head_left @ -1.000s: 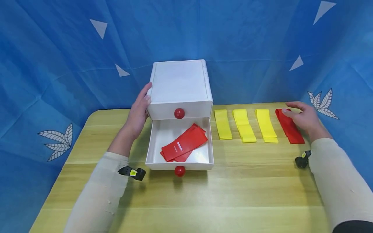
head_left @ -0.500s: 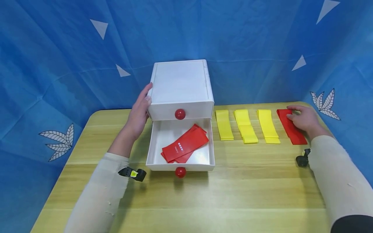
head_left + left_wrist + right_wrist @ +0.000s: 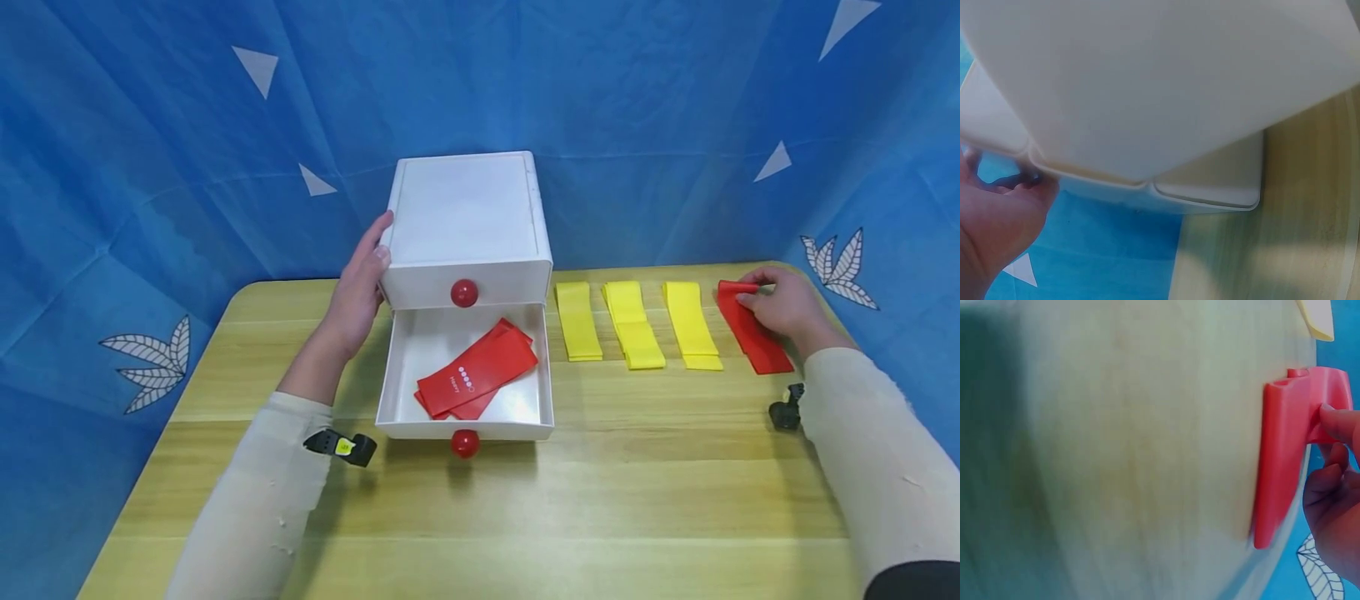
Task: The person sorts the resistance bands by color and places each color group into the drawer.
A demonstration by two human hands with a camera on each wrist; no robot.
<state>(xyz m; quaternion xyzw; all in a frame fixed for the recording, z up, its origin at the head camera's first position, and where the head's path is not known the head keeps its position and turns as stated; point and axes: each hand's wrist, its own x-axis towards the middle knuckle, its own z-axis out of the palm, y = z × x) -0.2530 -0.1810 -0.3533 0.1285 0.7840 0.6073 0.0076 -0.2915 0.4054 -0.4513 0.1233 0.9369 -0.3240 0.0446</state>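
Note:
In the head view my left hand (image 3: 351, 296) rests against the left side of a white two-drawer cabinet (image 3: 465, 208), thumb near its front corner. The left wrist view shows that hand (image 3: 1007, 215) at the cabinet's edge. Its lower drawer (image 3: 465, 430) is pulled out and holds several red resistance bands (image 3: 480, 372), the top one printed "Heavy". At the right, my right hand (image 3: 787, 308) pinches the far end of a folded red resistance band (image 3: 757, 337). In the right wrist view the thumb lies on top of the band (image 3: 1282, 450), whose pinched end is bent up.
Three folded yellow resistance bands (image 3: 633, 325) lie in a row between the cabinet and the red one. The upper drawer (image 3: 420, 287) is closed, with a red knob (image 3: 464, 292). A blue curtain (image 3: 637, 125) hangs behind the wooden table (image 3: 637, 500).
My right hand's fingers have closed from spread over the red band to a pinch on its far end, and that end has shifted slightly right. The left hand stays at the cabinet.

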